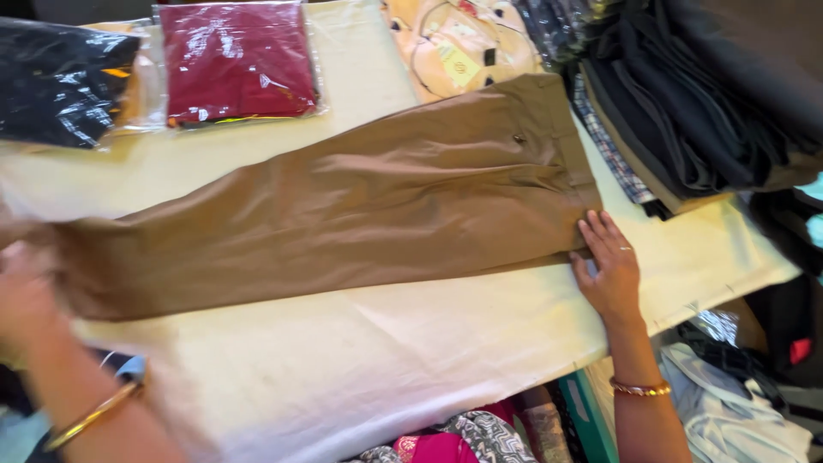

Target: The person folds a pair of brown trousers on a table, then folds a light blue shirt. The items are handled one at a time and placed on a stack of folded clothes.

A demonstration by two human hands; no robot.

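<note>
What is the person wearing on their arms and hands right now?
Both forearms are bare, with no sleeves in view. The left hand is blurred; a plain gold bangle circles that wrist. The right hand has a thin ring on one finger, and a gold bracelet with reddish beads sits on the right wrist.

Quick count from where I'm standing: one pair of brown trousers (360,206) spread on one cream-covered table (360,360). Two hands in view, a left hand (26,291) and a right hand (607,266), and each wrist has one gold bangle, so two bangles total. Two folded garments in clear plastic bags, one dark red (238,60) and one black (60,81). One big stack of dark folded clothes (703,94) on the right.
</note>
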